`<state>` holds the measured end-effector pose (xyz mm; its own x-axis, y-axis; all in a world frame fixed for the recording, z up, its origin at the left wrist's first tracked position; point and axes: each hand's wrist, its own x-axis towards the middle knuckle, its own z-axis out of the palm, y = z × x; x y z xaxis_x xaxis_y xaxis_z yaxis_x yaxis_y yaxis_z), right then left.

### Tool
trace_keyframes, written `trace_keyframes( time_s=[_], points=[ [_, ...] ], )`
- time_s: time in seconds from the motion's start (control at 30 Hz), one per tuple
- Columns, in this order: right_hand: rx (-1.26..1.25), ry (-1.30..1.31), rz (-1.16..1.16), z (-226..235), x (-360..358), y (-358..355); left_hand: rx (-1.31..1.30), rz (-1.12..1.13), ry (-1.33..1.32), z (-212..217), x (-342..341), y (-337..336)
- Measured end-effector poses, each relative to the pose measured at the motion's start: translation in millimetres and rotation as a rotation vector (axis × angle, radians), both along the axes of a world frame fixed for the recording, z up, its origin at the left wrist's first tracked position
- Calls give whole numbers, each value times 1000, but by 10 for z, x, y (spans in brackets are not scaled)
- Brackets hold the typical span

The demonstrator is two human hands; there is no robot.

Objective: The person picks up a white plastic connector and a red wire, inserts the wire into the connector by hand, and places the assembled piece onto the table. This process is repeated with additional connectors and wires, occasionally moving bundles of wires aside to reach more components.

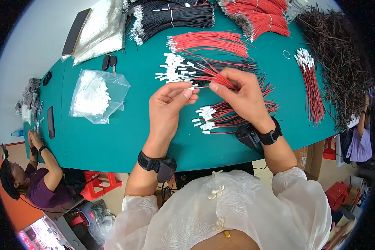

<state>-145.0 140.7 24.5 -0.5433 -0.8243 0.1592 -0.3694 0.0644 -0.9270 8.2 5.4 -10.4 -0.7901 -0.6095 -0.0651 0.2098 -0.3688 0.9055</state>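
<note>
the left hand [167, 102] is pinching a tiny, blocky white connector housing [191, 88] between thumb and fingertips; the right hand [246, 95] is grasping a fanned bunch of slim, smooth red wires [214, 76], its thumb and forefinger steadying 1 red wire [203, 87] that is pointing at the housing; whether the wire's tip is sitting inside, i cannot tell; both hands are working above a flat, matte green tabletop [125, 146]; just beyond them, pale rectangular connectors [175, 68] are lying clustered at the ends of thin leads; under the right forearm, red and black cables [225, 113] are spreading loosely, ending in white plastic blocks; on the left, a crinkled clear plastic bag [120, 85] is holding a mound of small white pieces [91, 93]; farther back, a straight, glossy red wire bundle [210, 43] is lying near a thick, tied black wire bundle [177, 18]; on the right, a bristly, tangled dark heap [333, 62] is sprawling beside a slender red-wire bunch [312, 89]
</note>
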Motion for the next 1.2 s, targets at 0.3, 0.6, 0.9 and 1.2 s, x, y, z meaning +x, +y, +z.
trace_keyframes(
  time_s=[0.3, 0.6, 0.9, 1.2],
  points=[
    [7, 6, -4, 13, 16, 5, -41, 7, -18, -18, 7, -10],
    [-28, 37, 8, 19, 43, -4, -94, 9, -17, 21, -2, 28],
    [-34, 75, -4, 8, 101, -28, -153, 79, -19, -74, 2, 40],
    [-12, 83, -21, -5, 131, -40, -165, 107, -31, -55, -4, 67]
  ],
)
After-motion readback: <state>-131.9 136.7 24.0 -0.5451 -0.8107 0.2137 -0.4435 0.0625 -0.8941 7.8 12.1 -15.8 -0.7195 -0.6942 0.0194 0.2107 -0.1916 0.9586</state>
